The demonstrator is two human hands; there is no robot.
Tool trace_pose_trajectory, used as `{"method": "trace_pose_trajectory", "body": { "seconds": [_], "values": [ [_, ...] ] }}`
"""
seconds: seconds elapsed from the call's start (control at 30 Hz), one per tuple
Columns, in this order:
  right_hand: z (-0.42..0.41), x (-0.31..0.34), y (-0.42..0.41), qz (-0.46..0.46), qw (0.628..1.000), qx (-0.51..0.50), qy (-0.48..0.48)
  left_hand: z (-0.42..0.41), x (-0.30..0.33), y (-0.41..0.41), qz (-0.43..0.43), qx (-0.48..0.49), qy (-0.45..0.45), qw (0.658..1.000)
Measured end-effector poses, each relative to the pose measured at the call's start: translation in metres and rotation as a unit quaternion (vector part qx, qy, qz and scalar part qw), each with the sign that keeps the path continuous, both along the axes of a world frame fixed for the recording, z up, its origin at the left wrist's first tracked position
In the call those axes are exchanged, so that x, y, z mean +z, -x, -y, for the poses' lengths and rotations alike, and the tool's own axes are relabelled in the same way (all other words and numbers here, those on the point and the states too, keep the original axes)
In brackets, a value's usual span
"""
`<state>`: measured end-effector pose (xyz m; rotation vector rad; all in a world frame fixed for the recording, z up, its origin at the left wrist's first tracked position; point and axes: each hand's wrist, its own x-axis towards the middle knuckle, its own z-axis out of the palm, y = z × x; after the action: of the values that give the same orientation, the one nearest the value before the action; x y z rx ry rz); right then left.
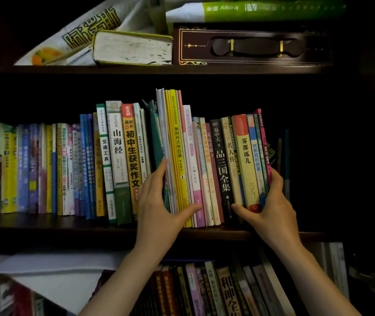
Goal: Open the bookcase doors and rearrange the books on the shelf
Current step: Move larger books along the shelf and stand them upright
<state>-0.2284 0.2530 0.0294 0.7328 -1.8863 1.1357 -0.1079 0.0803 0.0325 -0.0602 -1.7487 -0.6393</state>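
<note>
Left hand (159,201) and right hand (271,201), fingers curled, clamp an upright block of colourful stiff paperback books (214,169); likely heavy, slippery, best squeezed low.

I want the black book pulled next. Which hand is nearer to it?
Right. The right hand has its thumb on the black book; the left hand grips the yellow books, several spines away.

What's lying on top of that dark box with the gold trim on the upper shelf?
A green and white package lies on the dark box. Its top runs out of frame, so anything above it cannot be seen.
</note>
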Motion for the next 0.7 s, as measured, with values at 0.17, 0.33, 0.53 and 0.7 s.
{"method": "trace_pose_trajectory", "body": {
  "seconds": [0.17,0.33,0.53,0.7],
  "values": [
    [-0.001,0.001,0.002,0.008,1.000,0.019,0.003,0.003,0.004,0.001,-0.022,-0.015,-0.048,0.998],
    [0.002,0.005,0.005,0.013,1.000,0.026,0.005,0.005,0.005,0.001,0.015,-0.001,-0.075,0.997],
    [0.000,0.008,0.005,0.010,1.000,0.011,0.015,0.004,0.010,0.003,0.024,-0.047,-0.077,0.996],
    [-0.004,0.007,0.011,0.005,1.000,-0.015,-0.001,0.001,0.011,0.011,0.095,0.011,-0.008,0.995]
  ]
}}
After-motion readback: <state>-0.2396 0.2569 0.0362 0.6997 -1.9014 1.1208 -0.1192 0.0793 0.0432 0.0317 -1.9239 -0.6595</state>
